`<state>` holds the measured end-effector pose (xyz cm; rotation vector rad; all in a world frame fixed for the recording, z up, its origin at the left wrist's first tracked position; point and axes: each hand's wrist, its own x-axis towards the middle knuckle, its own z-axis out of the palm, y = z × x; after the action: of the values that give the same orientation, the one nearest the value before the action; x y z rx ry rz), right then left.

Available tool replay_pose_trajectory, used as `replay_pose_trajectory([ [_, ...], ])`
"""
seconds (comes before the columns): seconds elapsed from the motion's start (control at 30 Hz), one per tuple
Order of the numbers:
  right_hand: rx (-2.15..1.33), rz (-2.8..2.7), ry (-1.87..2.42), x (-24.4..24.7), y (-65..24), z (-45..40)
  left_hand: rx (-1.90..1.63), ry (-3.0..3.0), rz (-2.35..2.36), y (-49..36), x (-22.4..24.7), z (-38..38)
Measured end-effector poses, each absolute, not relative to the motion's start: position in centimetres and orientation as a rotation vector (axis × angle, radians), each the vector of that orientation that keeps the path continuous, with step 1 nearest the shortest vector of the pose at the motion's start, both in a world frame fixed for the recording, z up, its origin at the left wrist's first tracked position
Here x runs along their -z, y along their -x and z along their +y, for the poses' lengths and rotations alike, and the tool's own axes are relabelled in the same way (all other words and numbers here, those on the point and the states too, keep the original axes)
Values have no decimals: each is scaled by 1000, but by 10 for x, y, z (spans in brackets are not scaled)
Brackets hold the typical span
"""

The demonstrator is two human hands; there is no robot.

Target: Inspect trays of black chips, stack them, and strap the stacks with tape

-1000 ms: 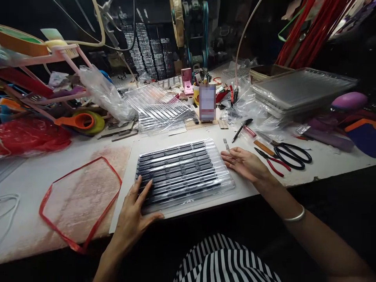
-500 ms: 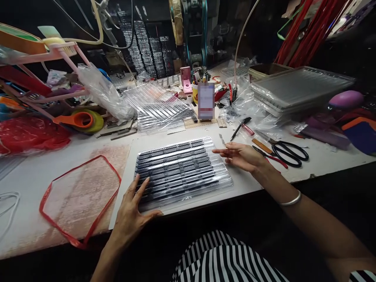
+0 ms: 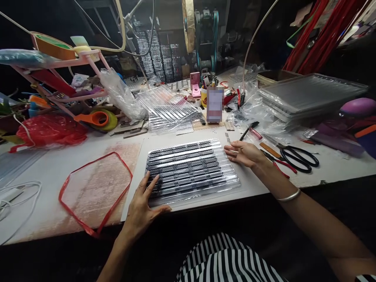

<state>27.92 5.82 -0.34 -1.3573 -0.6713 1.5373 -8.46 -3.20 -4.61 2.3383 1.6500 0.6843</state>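
Note:
A clear ribbed plastic tray (image 3: pixel 230 178) with several rows of dark strips (image 3: pixel 190 169) lies on the white table. My left hand (image 3: pixel 142 205) rests on the tray's left edge, fingers spread and thumb along the near edge. Beside the tray's right edge, my right hand (image 3: pixel 242 154) is palm partly up with its fingers loosely apart. A small clear strip (image 3: pixel 227 138) shows just beyond the right fingertips; whether they touch it is unclear.
Black-handled scissors (image 3: pixel 299 158), red-handled pliers (image 3: pixel 283 168) and a black pen (image 3: pixel 246 132) lie right. A red strap loop (image 3: pixel 66 182) is left. Behind stand a phone (image 3: pixel 215 105), empty clear trays (image 3: pixel 167 105) and stacked trays (image 3: pixel 311 94).
The view has turned slightly left, so everything appears shifted right. My left hand keeps its place on the tray; my right hand looks slightly more relaxed beside it.

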Motion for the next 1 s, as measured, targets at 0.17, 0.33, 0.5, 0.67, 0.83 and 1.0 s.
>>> replay_pose_trajectory([
  [0.17, -1642, -480, 1371, -2, -293, 69, -673, -2344, 1670, 85, 45, -33],
  [0.33, -1646, -457, 1100, -34, -283, 68, -714, -2302, 1688, 83, 45, -31],
  [0.5, -1626, -629, 672, -44, -276, 59, -952, -2050, 1768, 91, 50, -30],
  [0.67, -1531, -1439, 1200, -15, -272, 44, -1003, -1949, 1744, 97, 51, -32],
  [0.83, -1090, -1933, 1567, -2, -254, 42, -1002, -1987, 1728, 94, 50, -32],
  [1.0, -851, -2067, 1702, 1, -248, 54, -991, -2053, 1680, 95, 51, -31],
])
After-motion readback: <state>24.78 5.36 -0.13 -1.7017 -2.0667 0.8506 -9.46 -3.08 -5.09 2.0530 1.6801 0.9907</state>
